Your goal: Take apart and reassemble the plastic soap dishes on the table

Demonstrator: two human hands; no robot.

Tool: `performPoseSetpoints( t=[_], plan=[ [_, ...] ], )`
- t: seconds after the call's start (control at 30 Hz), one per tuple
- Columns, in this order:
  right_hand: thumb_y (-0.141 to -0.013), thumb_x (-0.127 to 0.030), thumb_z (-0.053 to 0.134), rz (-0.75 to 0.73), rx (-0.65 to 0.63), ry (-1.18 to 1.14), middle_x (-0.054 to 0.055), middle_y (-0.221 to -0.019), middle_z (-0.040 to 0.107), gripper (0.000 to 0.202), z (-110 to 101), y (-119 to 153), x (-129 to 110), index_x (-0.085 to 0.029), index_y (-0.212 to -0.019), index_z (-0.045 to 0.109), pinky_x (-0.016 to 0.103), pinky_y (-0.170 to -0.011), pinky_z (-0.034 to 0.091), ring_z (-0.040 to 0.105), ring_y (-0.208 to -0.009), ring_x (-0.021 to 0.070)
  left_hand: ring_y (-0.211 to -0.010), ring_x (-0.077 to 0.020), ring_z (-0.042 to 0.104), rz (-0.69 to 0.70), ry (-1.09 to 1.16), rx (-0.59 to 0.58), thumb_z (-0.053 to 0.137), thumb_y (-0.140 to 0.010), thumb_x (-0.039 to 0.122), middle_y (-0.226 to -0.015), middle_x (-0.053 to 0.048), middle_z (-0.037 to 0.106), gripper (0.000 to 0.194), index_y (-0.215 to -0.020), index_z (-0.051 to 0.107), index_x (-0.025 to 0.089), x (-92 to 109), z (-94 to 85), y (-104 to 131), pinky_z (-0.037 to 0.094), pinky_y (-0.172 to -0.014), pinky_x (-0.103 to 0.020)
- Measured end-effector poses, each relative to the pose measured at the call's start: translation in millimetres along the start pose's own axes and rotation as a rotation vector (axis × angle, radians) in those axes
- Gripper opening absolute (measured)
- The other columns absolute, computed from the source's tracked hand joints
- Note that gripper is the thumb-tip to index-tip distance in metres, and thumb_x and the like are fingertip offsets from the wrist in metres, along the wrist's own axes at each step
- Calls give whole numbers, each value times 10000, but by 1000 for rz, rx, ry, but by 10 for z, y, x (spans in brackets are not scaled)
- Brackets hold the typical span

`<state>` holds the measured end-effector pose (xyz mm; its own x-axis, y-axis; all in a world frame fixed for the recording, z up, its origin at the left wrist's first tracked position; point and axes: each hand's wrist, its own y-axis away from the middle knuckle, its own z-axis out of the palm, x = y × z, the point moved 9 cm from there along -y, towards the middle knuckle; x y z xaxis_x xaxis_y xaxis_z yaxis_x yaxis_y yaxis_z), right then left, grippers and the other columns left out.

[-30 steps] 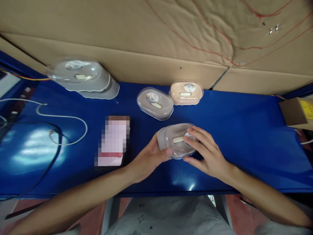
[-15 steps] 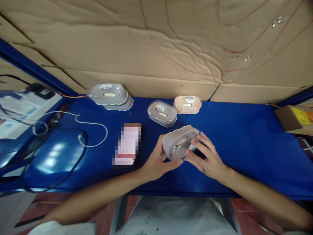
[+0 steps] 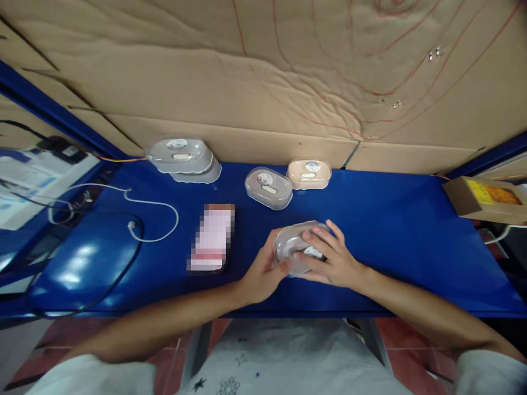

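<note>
Between my two hands is a grey oval plastic box with a clear lid (image 3: pixel 293 240), just above or on the near part of the blue table; which one I cannot tell. My left hand (image 3: pixel 263 269) is wrapped round its left end, thumb on the front edge of the lid. My right hand (image 3: pixel 331 255) grips from the right, its fingers spread across the lid and partly covering a round white sticker. Beyond it stand a similar grey box (image 3: pixel 269 189) and a peach box (image 3: pixel 308 175), both under clear lids.
Stacked grey boxes (image 3: pixel 181 156) stand at the back left against the cardboard wall (image 3: pixel 185 88). A phone (image 3: pixel 212 236) lies left of my hands on the blue table (image 3: pixel 395 247). A white cable (image 3: pixel 164 206) curls farther left. At the right edge sits a brown carton (image 3: pixel 473 200).
The box has been turned from tilted to more level, its lid now facing up. My right hand has moved slightly left, farther over the lid. The view has shifted a little.
</note>
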<state>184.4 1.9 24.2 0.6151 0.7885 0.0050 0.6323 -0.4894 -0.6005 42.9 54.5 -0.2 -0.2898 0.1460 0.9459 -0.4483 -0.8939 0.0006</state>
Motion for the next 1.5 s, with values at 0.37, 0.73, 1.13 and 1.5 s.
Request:
performPoseSetpoints(
  t=[0.37, 0.73, 1.13, 1.5],
  plan=[
    [-932, -594, 726, 167, 27, -242, 175, -1700, 369, 793, 85, 18, 341, -285, -1601, 431, 659, -1225, 379, 399, -1555, 375, -1253, -281, 647, -222, 261, 35, 770, -877, 622, -1388, -86, 689, 588, -1339, 655, 277, -212, 33, -69, 540, -995, -385],
    [-956, -605, 681, 236, 13, -275, 148, -1712, 350, 823, 92, 43, 460, -330, -1650, 333, 679, -1197, 402, 384, -1555, 403, -1158, -279, 712, -333, 393, 113, 639, -1012, 519, -1346, -94, 730, 430, -1346, 681, 252, -311, -7, -114, 642, -871, -400],
    [-943, -551, 729, 253, -95, -210, 113, -1717, 361, 822, 178, 49, 421, -365, -1647, 349, 682, -1200, 404, 389, -1548, 419, -1093, -258, 715, -349, 394, 198, 648, -1016, 433, -1286, -76, 746, 325, -1270, 710, 241, -375, -127, -146, 638, -862, -394],
    [-997, -551, 657, 225, -213, -295, 112, -1753, 275, 845, 201, -129, 614, -354, -1692, 217, 660, -1264, 331, 297, -1605, 380, -1198, -283, 680, -331, 372, 265, 547, -1067, 395, -1288, -87, 742, 274, -1222, 696, 225, -322, -131, -218, 614, -944, -444]
  ],
)
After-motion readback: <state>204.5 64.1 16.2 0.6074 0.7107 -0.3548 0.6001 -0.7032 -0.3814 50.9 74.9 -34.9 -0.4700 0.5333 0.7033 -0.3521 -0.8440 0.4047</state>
